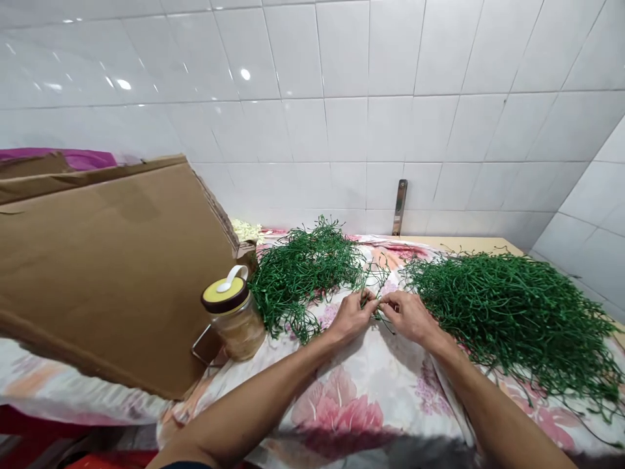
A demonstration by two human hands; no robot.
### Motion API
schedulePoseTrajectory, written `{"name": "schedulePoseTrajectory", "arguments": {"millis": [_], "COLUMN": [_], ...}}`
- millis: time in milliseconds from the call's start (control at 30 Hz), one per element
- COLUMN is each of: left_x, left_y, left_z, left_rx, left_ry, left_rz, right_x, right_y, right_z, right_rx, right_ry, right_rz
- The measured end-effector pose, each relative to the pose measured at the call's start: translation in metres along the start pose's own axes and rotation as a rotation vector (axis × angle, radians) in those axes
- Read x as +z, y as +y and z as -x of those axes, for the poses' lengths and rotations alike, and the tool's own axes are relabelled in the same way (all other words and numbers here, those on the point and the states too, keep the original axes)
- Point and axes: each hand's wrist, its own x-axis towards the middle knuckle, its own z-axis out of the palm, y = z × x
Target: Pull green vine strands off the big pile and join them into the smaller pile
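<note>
My left hand and my right hand meet over the middle of the cloth, fingertips close together. Both are closed in a pinch on a thin green stem, partly hidden by the fingers. Several loose stems with small branching tips lie just behind the fingertips. Beyond my left hand spreads a tangled heap of green stems. A larger green pile lies to the right of my right hand. Whether the stems are plastic or real I cannot tell.
A clear jar with a yellow lid stands left of the near heap, beside a large cardboard box. Small pale pieces lie behind it. A metal strip leans on the tiled wall. Floral cloth covers the table.
</note>
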Motion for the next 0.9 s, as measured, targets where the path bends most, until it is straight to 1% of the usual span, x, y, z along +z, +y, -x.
{"name": "schedulePoseTrajectory", "arguments": {"millis": [133,267,333,433,533,633,700,800,900], "left_x": [-0.001,-0.001,-0.002,-0.002,-0.003,-0.006,-0.008,-0.011,-0.010], "left_y": [0.003,0.004,0.004,0.001,-0.002,-0.003,-0.001,0.003,0.005], "left_z": [0.003,0.003,0.002,-0.001,-0.003,-0.004,-0.004,-0.005,-0.005], "left_rx": [0.007,-0.007,-0.011,-0.032,-0.085,-0.177,-0.209,-0.152,-0.066], "left_ry": [-0.013,-0.018,-0.029,-0.061,-0.109,-0.197,-0.254,-0.294,-0.253], "left_rz": [-0.107,-0.135,-0.129,-0.087,0.030,0.143,0.183,0.205,0.162], "right_x": [0.002,0.003,0.003,0.003,0.000,-0.002,-0.004,-0.006,-0.006], "right_y": [0.002,0.002,0.000,-0.001,0.004,0.014,0.020,0.024,0.023], "right_z": [0.000,0.000,0.001,0.000,-0.002,-0.003,-0.002,-0.001,-0.001], "right_rx": [-0.013,-0.021,0.000,0.077,0.152,0.169,0.151,0.124,0.117], "right_ry": [0.015,0.031,0.021,-0.038,-0.121,-0.196,-0.233,-0.285,-0.313], "right_rz": [-0.039,-0.073,-0.082,-0.108,-0.197,-0.329,-0.414,-0.520,-0.540]}}
